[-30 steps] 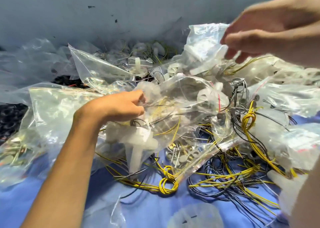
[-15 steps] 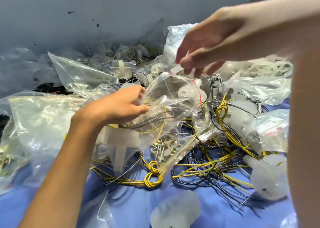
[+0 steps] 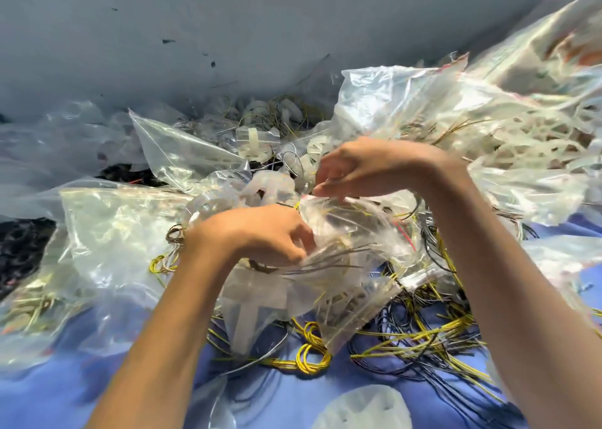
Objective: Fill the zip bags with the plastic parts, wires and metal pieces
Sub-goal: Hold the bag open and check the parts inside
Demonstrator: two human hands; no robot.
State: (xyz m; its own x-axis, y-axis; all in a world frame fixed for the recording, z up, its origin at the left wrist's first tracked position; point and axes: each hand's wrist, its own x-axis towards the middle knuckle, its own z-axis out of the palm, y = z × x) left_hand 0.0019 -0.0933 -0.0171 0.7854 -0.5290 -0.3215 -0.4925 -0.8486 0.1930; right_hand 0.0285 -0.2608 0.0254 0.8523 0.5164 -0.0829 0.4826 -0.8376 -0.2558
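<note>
- No word, brand or number can be read anywhere in the frame.
- The zip bag at centre bears a red mark on its right edge — no letters show.
- The bags at upper right show reddish-orange patches — too blurred to read.

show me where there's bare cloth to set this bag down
Bare blue cloth lies bottom left, below the stuffed bags and outside the left forearm. A smaller patch sits between the yellow wire coil and white disc. Farther back is crowded.
</note>
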